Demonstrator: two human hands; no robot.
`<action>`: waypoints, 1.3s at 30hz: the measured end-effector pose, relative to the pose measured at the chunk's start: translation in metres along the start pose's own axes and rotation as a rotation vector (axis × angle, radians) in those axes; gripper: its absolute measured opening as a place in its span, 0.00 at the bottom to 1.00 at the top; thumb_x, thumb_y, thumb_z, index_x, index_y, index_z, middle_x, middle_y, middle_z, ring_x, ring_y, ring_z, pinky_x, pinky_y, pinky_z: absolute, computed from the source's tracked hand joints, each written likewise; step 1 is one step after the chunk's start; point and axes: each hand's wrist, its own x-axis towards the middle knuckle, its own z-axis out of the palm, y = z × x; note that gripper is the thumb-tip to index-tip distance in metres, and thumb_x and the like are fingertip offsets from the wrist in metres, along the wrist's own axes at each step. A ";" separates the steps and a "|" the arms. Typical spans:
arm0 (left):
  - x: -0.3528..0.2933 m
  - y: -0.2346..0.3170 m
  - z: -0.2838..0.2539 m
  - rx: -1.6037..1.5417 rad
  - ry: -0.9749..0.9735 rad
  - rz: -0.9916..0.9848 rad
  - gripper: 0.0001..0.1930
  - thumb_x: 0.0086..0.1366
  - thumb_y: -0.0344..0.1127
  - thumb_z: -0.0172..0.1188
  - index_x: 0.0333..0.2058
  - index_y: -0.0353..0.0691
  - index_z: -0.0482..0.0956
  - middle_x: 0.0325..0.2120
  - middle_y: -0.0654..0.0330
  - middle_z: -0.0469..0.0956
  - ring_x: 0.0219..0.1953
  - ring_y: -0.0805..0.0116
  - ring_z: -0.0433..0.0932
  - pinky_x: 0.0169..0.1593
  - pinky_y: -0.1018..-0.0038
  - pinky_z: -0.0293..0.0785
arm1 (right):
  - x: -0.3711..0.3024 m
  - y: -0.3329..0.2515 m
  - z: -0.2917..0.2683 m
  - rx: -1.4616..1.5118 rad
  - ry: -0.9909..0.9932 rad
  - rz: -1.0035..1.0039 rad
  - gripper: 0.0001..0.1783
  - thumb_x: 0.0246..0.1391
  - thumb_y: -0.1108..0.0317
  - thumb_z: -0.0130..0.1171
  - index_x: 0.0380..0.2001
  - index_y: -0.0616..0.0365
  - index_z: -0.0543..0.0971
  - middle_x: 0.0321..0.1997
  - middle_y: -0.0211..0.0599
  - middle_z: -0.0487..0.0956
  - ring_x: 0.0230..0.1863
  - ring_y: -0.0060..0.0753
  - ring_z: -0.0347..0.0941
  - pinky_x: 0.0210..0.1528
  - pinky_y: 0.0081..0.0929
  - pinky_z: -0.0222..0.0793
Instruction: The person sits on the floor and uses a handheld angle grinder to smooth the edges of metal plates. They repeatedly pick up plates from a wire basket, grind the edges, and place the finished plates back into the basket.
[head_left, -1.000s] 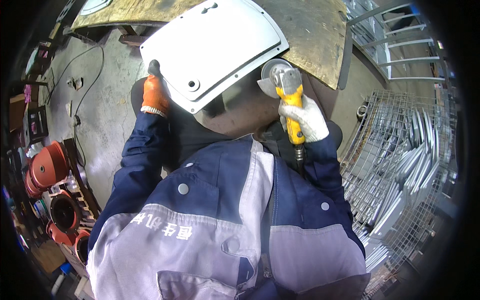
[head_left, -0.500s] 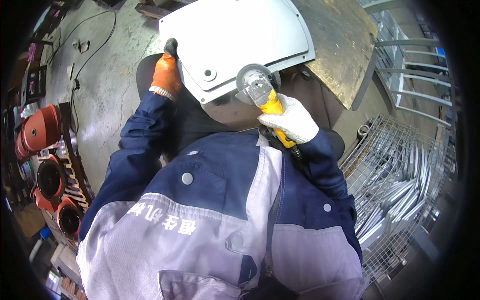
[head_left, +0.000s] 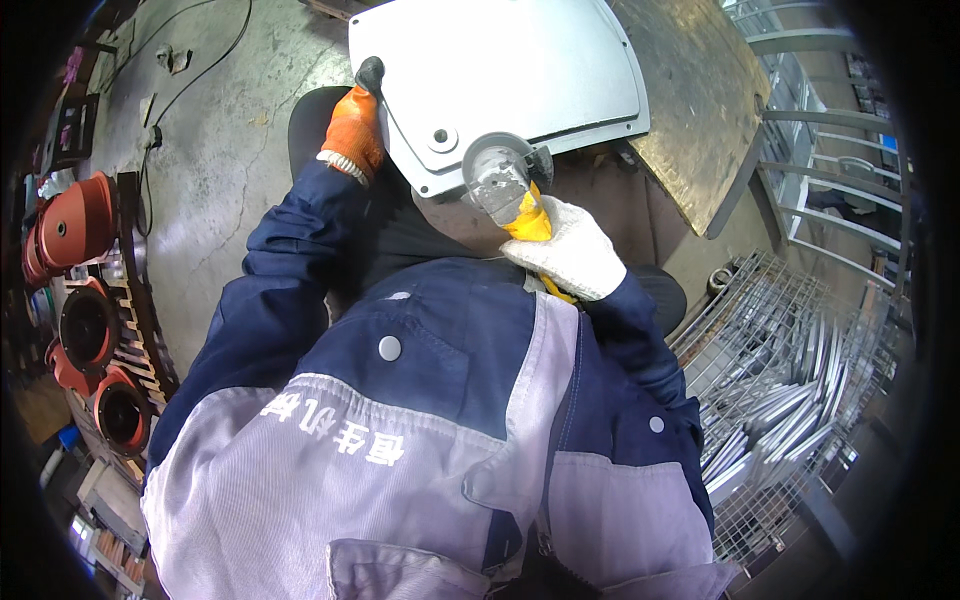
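A flat white metal panel [head_left: 500, 70] with a curved side and small corner holes lies in front of me, partly over the wooden board. My left hand [head_left: 356, 122], in an orange glove with a dark thumb tip, grips the panel's left edge, its thumb on top and its other fingers hidden. In a white knit glove, my right hand [head_left: 572, 245] is wrapped round the yellow body of an angle grinder [head_left: 508, 188]. The grinder's disc and guard are at the panel's near edge, right of a round boss with a hole. Whether the disc touches the edge I cannot tell.
A worn wooden board [head_left: 700, 110] extends right of the panel. Lower right, a wire basket [head_left: 765, 400] holds many thin metal strips. Grey metal racks [head_left: 830, 190] stand beyond it. Red round housings [head_left: 85, 225] sit at the left, and a black cable [head_left: 190, 90] crosses the concrete floor.
In the picture the panel and my left hand have shifted right and slightly up. The grinder has moved left along the panel's near edge, closer to the boss, and its head is turned differently.
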 end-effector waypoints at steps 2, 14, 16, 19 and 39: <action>-0.002 0.001 0.002 -0.022 0.008 -0.005 0.38 0.61 0.57 0.62 0.56 0.27 0.68 0.51 0.43 0.74 0.47 0.51 0.77 0.53 0.63 0.73 | -0.001 0.001 -0.002 0.061 0.022 0.001 0.23 0.46 0.69 0.70 0.45 0.64 0.75 0.36 0.32 0.78 0.36 0.21 0.73 0.42 0.21 0.70; -0.001 0.000 -0.001 0.021 -0.046 0.012 0.36 0.64 0.57 0.57 0.56 0.27 0.67 0.51 0.46 0.74 0.48 0.55 0.76 0.52 0.66 0.72 | -0.017 0.013 -0.050 0.376 0.239 0.158 0.15 0.49 0.68 0.67 0.37 0.61 0.75 0.23 0.31 0.75 0.21 0.21 0.71 0.23 0.20 0.67; -0.004 0.000 0.003 -0.010 -0.034 0.010 0.39 0.59 0.57 0.63 0.56 0.28 0.67 0.49 0.46 0.75 0.47 0.54 0.77 0.52 0.62 0.74 | -0.021 0.023 -0.057 0.423 0.324 0.117 0.17 0.49 0.64 0.66 0.39 0.61 0.74 0.23 0.32 0.75 0.19 0.24 0.71 0.22 0.20 0.69; -0.013 -0.005 0.015 -0.046 -0.018 -0.040 0.36 0.64 0.57 0.57 0.56 0.28 0.67 0.50 0.48 0.76 0.48 0.54 0.77 0.51 0.62 0.74 | -0.037 0.040 -0.061 0.706 0.427 0.087 0.18 0.49 0.62 0.66 0.39 0.61 0.74 0.26 0.33 0.76 0.21 0.25 0.73 0.23 0.21 0.72; -0.012 -0.076 0.034 -0.016 -0.074 -0.160 0.44 0.63 0.72 0.39 0.66 0.42 0.56 0.66 0.54 0.57 0.64 0.49 0.60 0.61 0.50 0.61 | -0.010 0.078 -0.133 1.198 0.196 -0.122 0.24 0.52 0.58 0.66 0.46 0.62 0.72 0.33 0.38 0.78 0.26 0.27 0.76 0.29 0.25 0.77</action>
